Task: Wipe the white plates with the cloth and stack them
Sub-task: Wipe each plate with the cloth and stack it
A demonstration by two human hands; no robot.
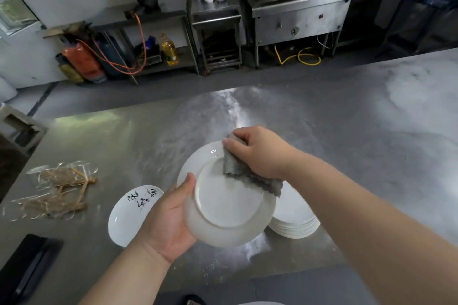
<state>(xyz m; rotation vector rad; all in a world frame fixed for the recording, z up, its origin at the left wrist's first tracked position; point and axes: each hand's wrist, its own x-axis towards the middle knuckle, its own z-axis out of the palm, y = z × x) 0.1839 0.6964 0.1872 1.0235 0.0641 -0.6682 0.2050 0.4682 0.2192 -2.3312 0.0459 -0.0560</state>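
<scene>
Steel bench [334,136] fills most of the view, its surface dull and smeared with pale streaks. Beyond it, across a grey floor, stands a steel cooking range [302,17] with a dark wok on top.

Stack of white plates [300,226] sits on the bench on the right side, rims lined up neatly (count not readable). The plate being wiped [223,215] is held above the bench, tilted, underside up with the foot ring showing. Its right edge overlaps the stack in this view; cannot tell whether they touch.

A separate white plate with black brush writing [126,213] lies flat on the bench to the left, partly hidden by the left wrist.

Hands: left hand [168,220] grips the tilted plate at its left rim, thumb over the edge onto the underside, fingers out of sight beneath. Right hand [260,153] is curled around a bunched grey cloth [238,171] and presses it onto the upper part of the plate's underside; a loose corner of the cloth hangs over the right rim.

Far left on the bench: a heap of clear glass pieces with tan bands [57,186]. A dark flat object [27,265] lies at the near left corner.
</scene>
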